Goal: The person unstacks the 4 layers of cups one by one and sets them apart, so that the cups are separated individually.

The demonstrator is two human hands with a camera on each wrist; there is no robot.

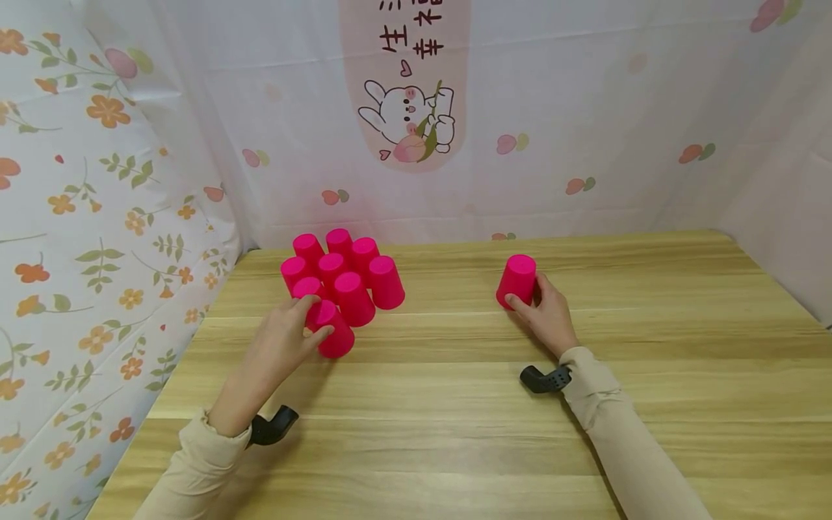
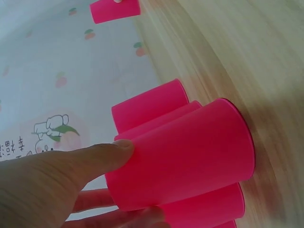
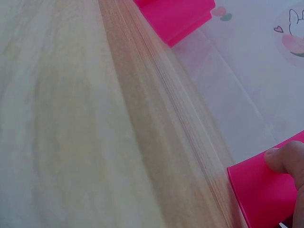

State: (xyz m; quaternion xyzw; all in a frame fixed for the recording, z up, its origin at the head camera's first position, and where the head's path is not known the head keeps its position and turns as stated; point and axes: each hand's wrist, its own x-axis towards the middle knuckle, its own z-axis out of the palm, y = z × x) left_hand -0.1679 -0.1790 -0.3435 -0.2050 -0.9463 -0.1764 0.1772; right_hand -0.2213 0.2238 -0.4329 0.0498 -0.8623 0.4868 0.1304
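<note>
Several pink cups stand upside down in a tight cluster on the left part of the table. My left hand grips the nearest one, a pink cup at the front of the cluster. In the left wrist view its thumb lies on one side of that cup near the narrow end, with fingers round the other side. Well to the right, a single upside-down pink cup stands apart. My right hand holds it low, thumb on the near side; most of that hand lies outside the right wrist view.
Behind the gripped cup are the other clustered cups, including a pink cup at the right edge. A wood-grain table spans the front. White printed cloth hangs along its back, and flowered cloth on the left.
</note>
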